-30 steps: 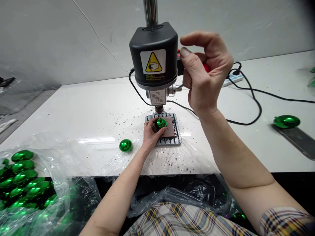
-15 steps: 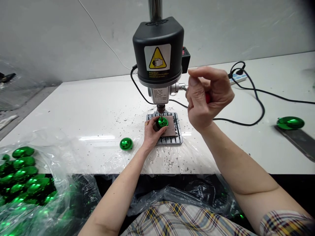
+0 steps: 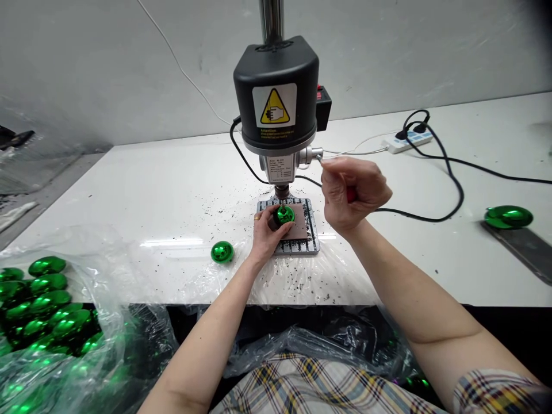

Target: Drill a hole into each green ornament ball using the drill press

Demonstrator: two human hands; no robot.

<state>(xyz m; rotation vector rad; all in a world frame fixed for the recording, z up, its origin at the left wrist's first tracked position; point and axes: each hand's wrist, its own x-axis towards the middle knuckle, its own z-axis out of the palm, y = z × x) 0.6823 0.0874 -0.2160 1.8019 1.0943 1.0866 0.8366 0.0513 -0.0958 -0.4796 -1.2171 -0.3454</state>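
Note:
Under the chuck of a black drill press (image 3: 276, 86), my left hand (image 3: 267, 230) grips a shiny green ball (image 3: 286, 215) against a brownish pad (image 3: 298, 225) on the slotted metal base (image 3: 297, 247). The bit comes down at the top of the ball; whether it has entered the surface I cannot tell. To the right of the machine, my right hand (image 3: 356, 192) is closed round the red-knobbed feed lever (image 3: 352, 194), which is mostly hidden by the fingers. A second green ball (image 3: 222, 252) lies on the table left of my left wrist.
A clear plastic bag (image 3: 107, 287) with several green balls is at the left. On the right, another green ball (image 3: 509, 217) rests on a dark phone-like slab (image 3: 524, 250). A power strip (image 3: 407, 141) with black cables (image 3: 448, 172) lies behind. Dark shavings dot the white table.
My right hand has moved down and slightly left with the lever. My left hand keeps the ball in the same place under the bit.

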